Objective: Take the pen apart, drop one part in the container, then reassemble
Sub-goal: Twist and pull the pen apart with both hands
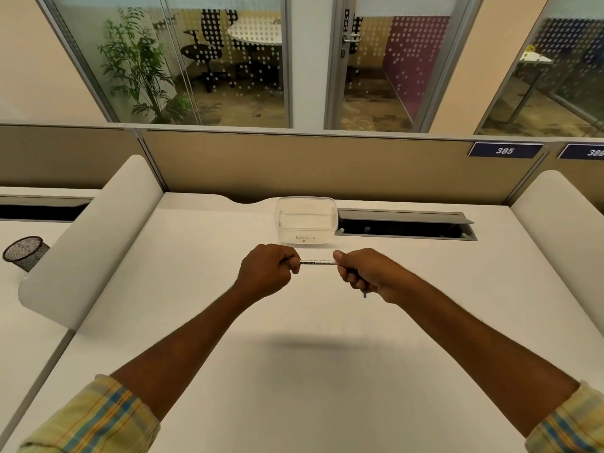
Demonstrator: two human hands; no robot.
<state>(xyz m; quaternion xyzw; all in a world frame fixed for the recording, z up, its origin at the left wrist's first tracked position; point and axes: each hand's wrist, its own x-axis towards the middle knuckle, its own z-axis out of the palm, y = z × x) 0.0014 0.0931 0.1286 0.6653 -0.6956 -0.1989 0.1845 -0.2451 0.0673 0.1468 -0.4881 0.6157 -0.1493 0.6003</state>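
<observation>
A thin white pen point(317, 262) with dark print lies level between my two fists, raised above the white desk. My left hand point(266, 273) is closed around its left end. My right hand point(362, 274) grips the right end, and a small dark tip sticks out below that fist. Only the pen's middle stretch shows; both ends are hidden in my fingers. Just behind my hands stands a clear plastic container point(306, 204) with a handwritten label on its front wall; nothing is visible inside it.
An open grey cable hatch point(405, 225) is cut into the desk right of the container. White curved dividers point(94, 243) flank the desk on both sides. A black mesh cup point(24, 253) stands on the neighbouring desk at left. A beige partition runs along the back.
</observation>
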